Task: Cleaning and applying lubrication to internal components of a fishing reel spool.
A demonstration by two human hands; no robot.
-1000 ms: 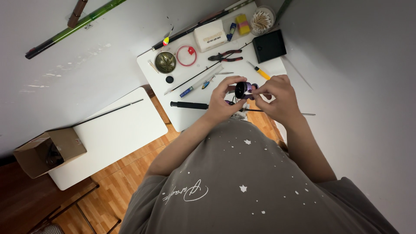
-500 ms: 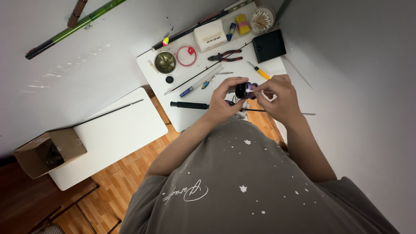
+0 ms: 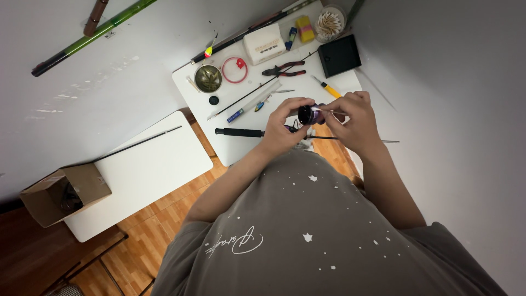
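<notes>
Left hand (image 3: 282, 129) clasped round a small dark reel (image 3: 308, 114), held just above the white table (image 3: 241, 148); right hand (image 3: 353, 121) pinching a thin white stick against the reel's side; seemingly midway through work on it; pliers (image 3: 284, 69), screwdriver (image 3: 327, 87) and rod (image 3: 274, 133) lying unused nearby.
</notes>
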